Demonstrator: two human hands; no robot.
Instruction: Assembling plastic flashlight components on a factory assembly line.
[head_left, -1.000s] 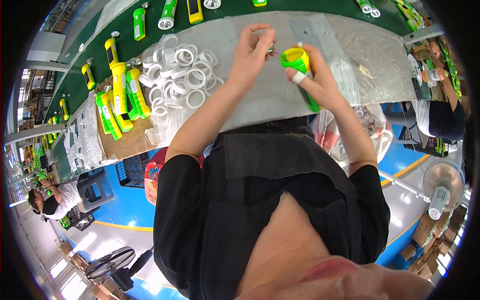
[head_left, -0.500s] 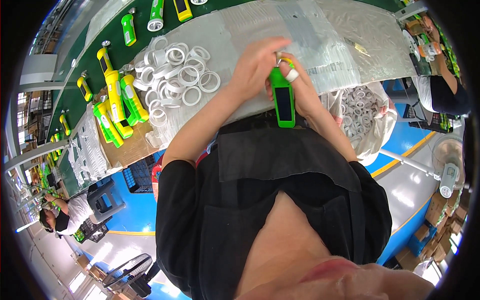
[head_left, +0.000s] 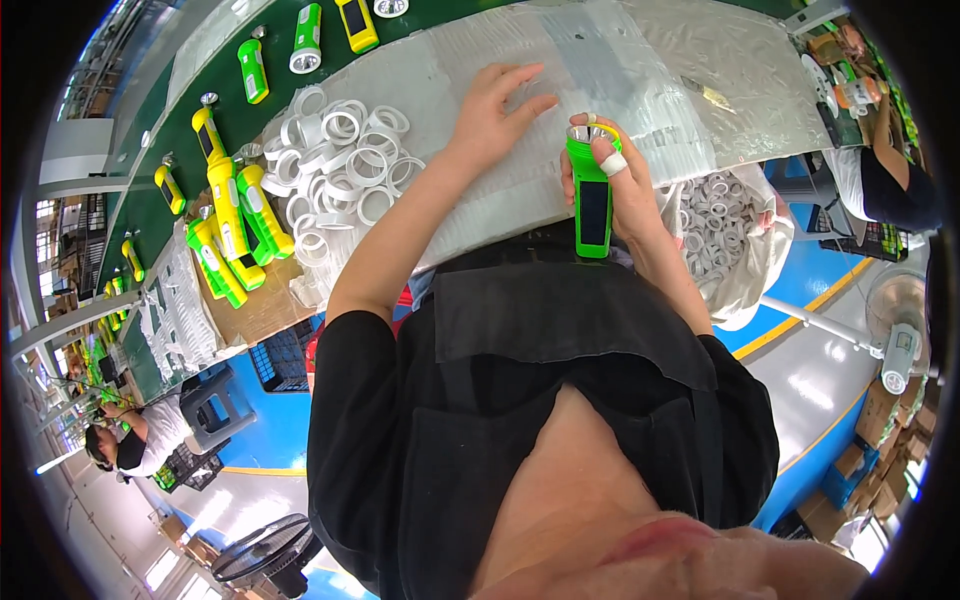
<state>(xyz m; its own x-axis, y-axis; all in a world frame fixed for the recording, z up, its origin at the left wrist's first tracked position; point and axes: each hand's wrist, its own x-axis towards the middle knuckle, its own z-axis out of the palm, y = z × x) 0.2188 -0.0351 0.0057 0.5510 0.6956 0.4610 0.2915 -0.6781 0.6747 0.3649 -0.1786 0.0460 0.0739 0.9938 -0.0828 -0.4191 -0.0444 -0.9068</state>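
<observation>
My right hand (head_left: pixel 625 185) is closed round a green flashlight (head_left: pixel 593 215) that has a dark panel along its body. Its shiny head points away from me, and a yellow band curves over one side of it by my fingers. White tape wraps my right thumb. Apart from the flashlight, my left hand (head_left: pixel 492 115) hovers over the plastic-covered table (head_left: pixel 480 205) with fingers spread and nothing in them. Left of it lies a pile of white rings (head_left: pixel 350 160).
Yellow and green flashlights (head_left: pixel 228 210) lie stacked left of the rings; more stand along the green surface (head_left: pixel 285 25) behind. A white sack (head_left: pixel 755 270) of rings hangs at the table's right edge. Fans stand on both sides. People sit far left and far right.
My left hand has drawn off the flashlight's head to the left and opened. The flashlight has shifted slightly right in my right hand, and its head now shows.
</observation>
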